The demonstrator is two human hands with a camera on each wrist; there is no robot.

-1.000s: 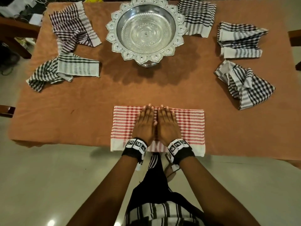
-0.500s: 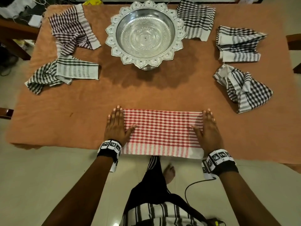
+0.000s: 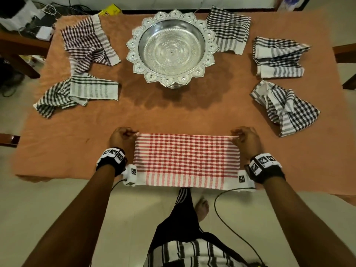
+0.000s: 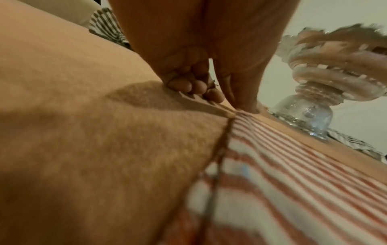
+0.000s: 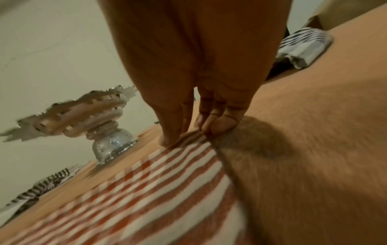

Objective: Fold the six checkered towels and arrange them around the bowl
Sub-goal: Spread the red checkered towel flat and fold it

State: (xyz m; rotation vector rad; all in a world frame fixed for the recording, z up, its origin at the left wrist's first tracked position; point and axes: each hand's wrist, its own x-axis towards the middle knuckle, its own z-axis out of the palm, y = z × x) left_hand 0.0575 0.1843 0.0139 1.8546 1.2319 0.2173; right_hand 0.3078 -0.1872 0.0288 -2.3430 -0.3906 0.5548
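At the bench's near edge, the left hand and right hand, flat a moment ago, now each close a pinching grip on the red checkered towel's far corners, likely starting another fold before the bowl.

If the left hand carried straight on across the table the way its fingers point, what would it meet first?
Probably bare tablecloth first; the left hand points away from the person, left of the silver bowl, and the green-striped towel looks slightly off-line, though depth is unclear.
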